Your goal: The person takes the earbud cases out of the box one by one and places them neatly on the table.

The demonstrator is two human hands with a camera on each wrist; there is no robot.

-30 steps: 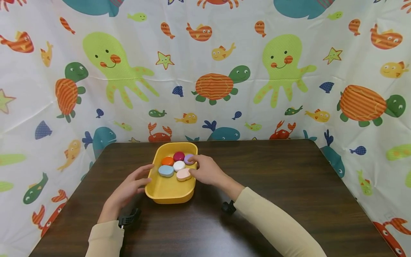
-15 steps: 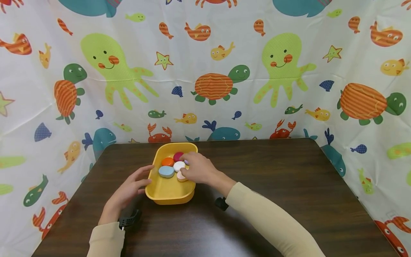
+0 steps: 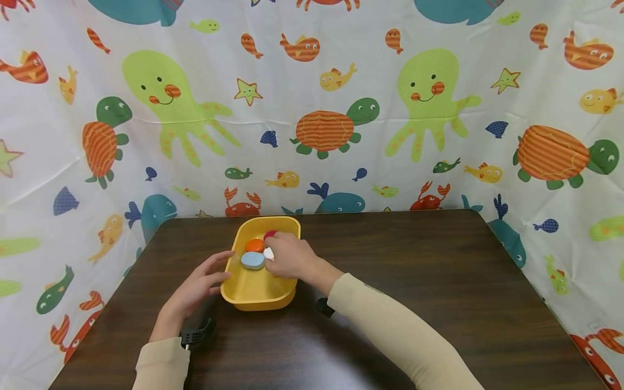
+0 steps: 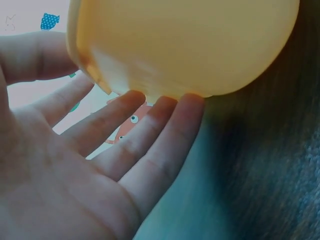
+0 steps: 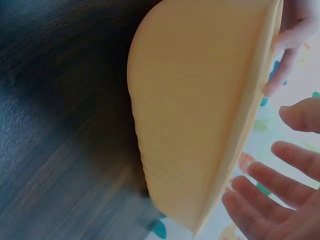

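A yellow plastic tub [image 3: 253,290] sits on the table, holding several smooth, rounded pieces. Light blue [image 3: 253,260], orange [image 3: 254,245], dark pink [image 3: 270,234] and white [image 3: 268,253] pieces show; the white one is partly covered. The left hand [image 3: 195,284] touches the tub's left side with extended fingertips, as the left wrist view also shows against the tub wall [image 4: 185,45]. Over the tub's right half reaches the right hand [image 3: 290,255], its fingertips beside the white piece. Relaxed, spread fingers [image 5: 280,185] appear beyond the tub rim in the right wrist view. Purple and pale pink pieces are hidden.
The dark wooden table [image 3: 414,281] extends around the tub, mostly to its right. Behind it hangs a white curtain [image 3: 273,119] printed with sea animals. Dark bands are worn on the left wrist [image 3: 197,331] and right wrist [image 3: 324,307].
The right hand has moved left across the tub, from the purple and pale pink pieces to the white one, covering those two. The left hand stays in place.
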